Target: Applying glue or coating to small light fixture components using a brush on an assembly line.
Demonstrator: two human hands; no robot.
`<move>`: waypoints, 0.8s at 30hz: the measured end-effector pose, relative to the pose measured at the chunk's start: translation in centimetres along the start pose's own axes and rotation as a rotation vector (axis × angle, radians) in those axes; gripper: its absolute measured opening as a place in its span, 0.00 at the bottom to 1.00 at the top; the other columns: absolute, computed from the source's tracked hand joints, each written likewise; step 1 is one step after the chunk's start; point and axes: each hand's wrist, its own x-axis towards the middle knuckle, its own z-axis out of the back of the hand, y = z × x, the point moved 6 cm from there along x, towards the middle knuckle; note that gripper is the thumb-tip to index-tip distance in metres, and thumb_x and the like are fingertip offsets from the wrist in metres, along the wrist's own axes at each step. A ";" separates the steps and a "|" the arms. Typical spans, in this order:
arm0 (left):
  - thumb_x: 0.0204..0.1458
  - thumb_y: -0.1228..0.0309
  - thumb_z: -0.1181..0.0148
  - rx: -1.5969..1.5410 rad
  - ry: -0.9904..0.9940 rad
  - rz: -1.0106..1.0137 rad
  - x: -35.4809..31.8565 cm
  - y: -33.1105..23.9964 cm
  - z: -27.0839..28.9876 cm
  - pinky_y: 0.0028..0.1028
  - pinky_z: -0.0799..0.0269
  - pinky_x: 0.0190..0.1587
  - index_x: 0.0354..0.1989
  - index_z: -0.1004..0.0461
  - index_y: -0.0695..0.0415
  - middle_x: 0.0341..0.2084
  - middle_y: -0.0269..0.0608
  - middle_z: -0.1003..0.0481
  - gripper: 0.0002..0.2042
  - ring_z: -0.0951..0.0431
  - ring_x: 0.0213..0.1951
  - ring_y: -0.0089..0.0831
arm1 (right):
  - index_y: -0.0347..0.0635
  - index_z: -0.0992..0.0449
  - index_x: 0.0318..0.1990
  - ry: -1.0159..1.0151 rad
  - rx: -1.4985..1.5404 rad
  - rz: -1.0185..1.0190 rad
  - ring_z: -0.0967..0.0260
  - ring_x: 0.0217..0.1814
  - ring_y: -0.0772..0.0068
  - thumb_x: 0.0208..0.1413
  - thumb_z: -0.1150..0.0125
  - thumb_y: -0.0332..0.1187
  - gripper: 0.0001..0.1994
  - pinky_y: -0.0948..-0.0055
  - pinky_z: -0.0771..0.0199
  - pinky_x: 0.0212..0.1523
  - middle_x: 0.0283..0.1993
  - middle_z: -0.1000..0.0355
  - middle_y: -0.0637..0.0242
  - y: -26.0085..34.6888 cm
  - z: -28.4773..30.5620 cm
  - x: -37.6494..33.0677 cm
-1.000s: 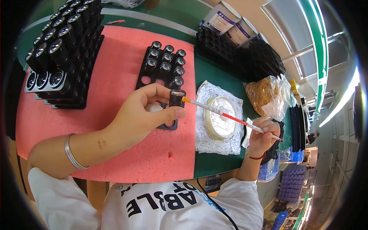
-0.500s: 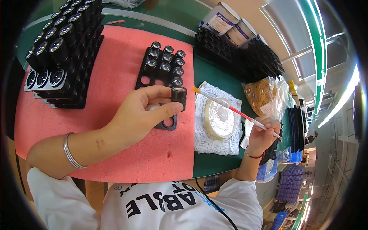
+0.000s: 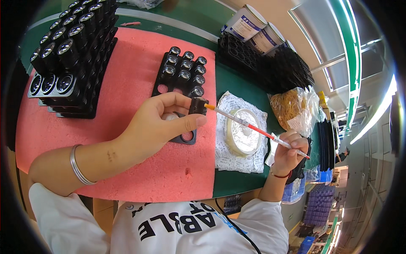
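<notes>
Between the thumb and fingers of my left hand (image 3: 158, 116) is a short black cylinder (image 3: 198, 106), held over the near end of a black tray. My right hand (image 3: 289, 150) pinches a thin paintbrush (image 3: 261, 131) near its rear end. Its orange bristles meet the right side of the cylinder, or come very close to it. In the black tray (image 3: 162, 70) stand several black cylinders with shiny lens tops (image 3: 184, 75); a few holes show the pink mat below. Right of the mat, a round shallow dish (image 3: 244, 132) with a shiny, pale content rests on printed white paper (image 3: 223, 157).
A pink foam mat (image 3: 127, 169) covers much of the green table. Stacked black trays of lens-topped cylinders (image 3: 67, 82) rise at the left. Metal cans (image 3: 245, 23), empty black trays (image 3: 239, 51) and a plastic bag of tan bands (image 3: 287, 108) line the far right.
The brush tip has moved left and slightly down, from beside the cylinder to its side. My left hand keeps hold of the cylinder in nearly the same place.
</notes>
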 end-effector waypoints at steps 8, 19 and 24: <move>0.44 0.73 0.43 0.011 0.000 -0.008 0.1 0.1 0.1 0.13 0.39 0.27 0.36 0.32 0.60 0.29 0.31 0.30 0.11 0.33 0.29 0.14 | 0.38 0.34 0.27 0.031 -0.091 0.011 0.43 0.23 0.73 0.44 0.41 0.34 0.11 0.78 0.41 0.24 0.20 0.37 0.63 0.2 -0.2 0.4; 0.47 0.70 0.45 0.071 0.049 -0.038 0.1 0.1 -0.1 0.12 0.39 0.28 0.41 0.33 0.62 0.32 0.31 0.29 0.13 0.32 0.32 0.13 | 0.36 0.33 0.24 -0.037 -0.050 -0.048 0.40 0.20 0.72 0.43 0.39 0.34 0.11 0.80 0.42 0.21 0.19 0.35 0.60 -0.3 0.3 0.5; 0.49 0.70 0.47 0.091 0.071 -0.059 0.1 0.1 -0.2 0.12 0.39 0.30 0.43 0.34 0.62 0.35 0.33 0.29 0.14 0.32 0.35 0.14 | 0.36 0.33 0.24 -0.035 -0.053 -0.052 0.41 0.20 0.72 0.43 0.39 0.35 0.11 0.80 0.43 0.21 0.19 0.35 0.60 -0.3 0.4 0.5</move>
